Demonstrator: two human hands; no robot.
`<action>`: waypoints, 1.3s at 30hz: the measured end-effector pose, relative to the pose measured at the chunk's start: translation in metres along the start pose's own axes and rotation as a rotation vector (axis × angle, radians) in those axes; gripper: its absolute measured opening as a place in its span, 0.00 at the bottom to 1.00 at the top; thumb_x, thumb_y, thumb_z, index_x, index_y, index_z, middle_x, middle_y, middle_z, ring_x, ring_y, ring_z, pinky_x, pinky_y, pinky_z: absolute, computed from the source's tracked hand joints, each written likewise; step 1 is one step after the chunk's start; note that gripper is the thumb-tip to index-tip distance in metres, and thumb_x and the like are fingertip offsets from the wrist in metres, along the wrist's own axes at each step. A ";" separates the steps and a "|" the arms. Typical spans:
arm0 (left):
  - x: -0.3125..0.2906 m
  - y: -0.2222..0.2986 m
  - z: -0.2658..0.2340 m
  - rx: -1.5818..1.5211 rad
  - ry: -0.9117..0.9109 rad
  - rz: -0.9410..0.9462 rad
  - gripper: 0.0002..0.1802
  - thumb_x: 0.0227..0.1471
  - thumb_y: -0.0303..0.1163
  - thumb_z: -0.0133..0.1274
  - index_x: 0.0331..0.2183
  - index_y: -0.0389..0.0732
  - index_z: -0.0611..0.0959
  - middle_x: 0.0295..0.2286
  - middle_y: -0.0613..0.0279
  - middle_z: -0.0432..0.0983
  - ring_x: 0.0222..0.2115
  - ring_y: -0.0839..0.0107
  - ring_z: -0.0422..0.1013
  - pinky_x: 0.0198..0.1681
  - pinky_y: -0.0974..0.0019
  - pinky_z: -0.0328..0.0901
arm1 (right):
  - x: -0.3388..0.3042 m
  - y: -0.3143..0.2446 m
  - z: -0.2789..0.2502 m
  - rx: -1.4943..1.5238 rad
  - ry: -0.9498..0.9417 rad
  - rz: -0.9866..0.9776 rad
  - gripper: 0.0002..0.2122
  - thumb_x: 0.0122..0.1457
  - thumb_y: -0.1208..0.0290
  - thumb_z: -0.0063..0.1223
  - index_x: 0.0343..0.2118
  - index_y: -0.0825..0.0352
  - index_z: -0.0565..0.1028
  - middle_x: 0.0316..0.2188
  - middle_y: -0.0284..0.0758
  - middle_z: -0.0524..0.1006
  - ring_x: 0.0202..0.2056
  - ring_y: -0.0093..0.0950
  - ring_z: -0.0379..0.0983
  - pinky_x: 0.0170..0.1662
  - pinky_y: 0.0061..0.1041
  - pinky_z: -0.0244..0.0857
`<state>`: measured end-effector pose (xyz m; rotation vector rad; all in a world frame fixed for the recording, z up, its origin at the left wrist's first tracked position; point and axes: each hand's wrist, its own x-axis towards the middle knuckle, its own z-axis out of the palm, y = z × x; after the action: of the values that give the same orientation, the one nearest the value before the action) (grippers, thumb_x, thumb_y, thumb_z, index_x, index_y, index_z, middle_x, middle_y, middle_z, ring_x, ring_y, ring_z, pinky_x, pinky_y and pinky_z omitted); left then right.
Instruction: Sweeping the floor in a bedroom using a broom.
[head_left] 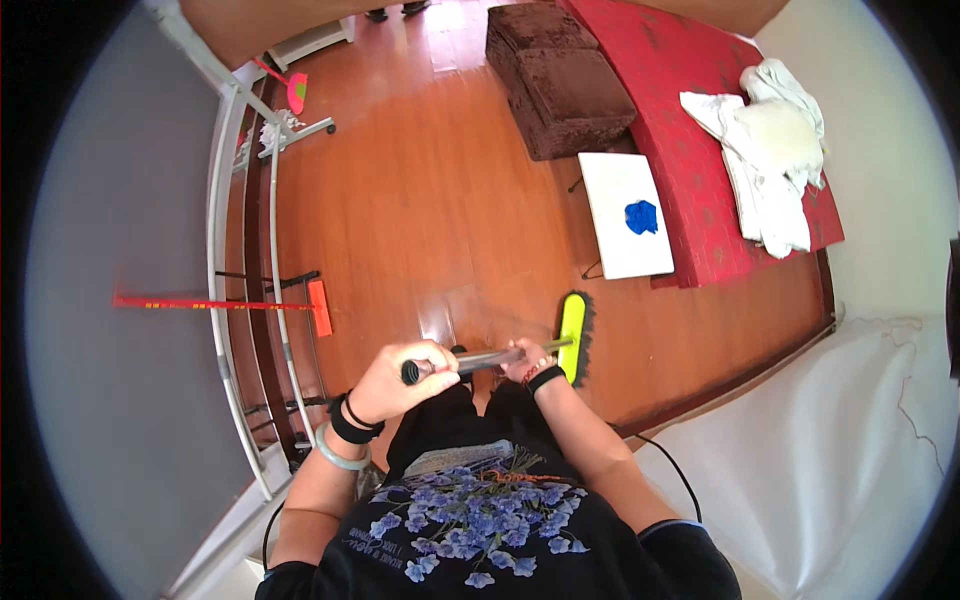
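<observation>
Both of my hands grip a broom with a grey metal handle [484, 361] and a lime-green head [571, 325] with dark bristles. My left hand [410, 375] is closed round the handle near its black end, in front of my body. Lower on the handle, my right hand [527, 361] wraps round it close to the head. The head rests on or just above the wooden floor [430, 200], to the right of my feet; whether the bristles touch is hard to tell.
A white folding table [618, 215] with a blue cloth [641, 217] stands ahead right, beside a brown ottoman [560, 80] and a red bed [690, 180] bearing white clothes [775, 150]. At left are a metal rack [275, 250], a red-handled orange tool [319, 307] and a pink dustpan [297, 92].
</observation>
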<state>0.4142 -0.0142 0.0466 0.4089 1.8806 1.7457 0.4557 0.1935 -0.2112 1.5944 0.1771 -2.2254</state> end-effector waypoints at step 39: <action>0.522 -0.034 -0.102 -0.113 -0.377 -0.578 0.13 0.47 0.37 0.41 0.31 0.36 0.71 0.26 0.62 0.68 0.16 0.83 0.60 0.20 0.81 0.58 | 0.088 -0.198 0.224 0.572 -0.091 -0.091 0.12 0.37 0.84 0.43 0.29 0.71 0.62 0.26 0.37 0.67 0.32 0.31 0.66 0.38 0.29 0.64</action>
<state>-0.0623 0.1899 -0.0781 0.1161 1.4365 1.2727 0.1573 0.2802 -0.2411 1.7729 -0.4626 -2.5623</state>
